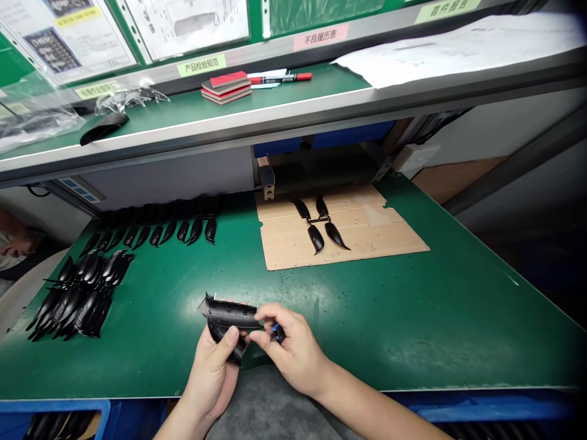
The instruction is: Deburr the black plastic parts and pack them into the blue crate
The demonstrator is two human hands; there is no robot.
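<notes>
My left hand [215, 360] is closed around a black moulded plastic part [232, 315] with curved, leaf-like pieces, thumb on top, just above the table's near edge. My right hand [296, 345] is closed too, with a small blue-and-black tool [277, 333] tucked in its curled fingers; its kind is hidden. Its thumb and index finger are at the right end of the black part. Beyond the hands, another black set of leaf-shaped pieces [316, 238] joined by a thin runner lies on a cardboard sheet [385, 235].
Left on the green table [183, 275] lie a pile of black parts [94, 305] and a row of them [156, 235]. Above runs a shelf [284, 104] with red pads [227, 88], a marker [298, 77] and clear glasses [128, 98]. Blue bins [105, 409] stand below the near edge. A person's hand [18, 241] shows far left.
</notes>
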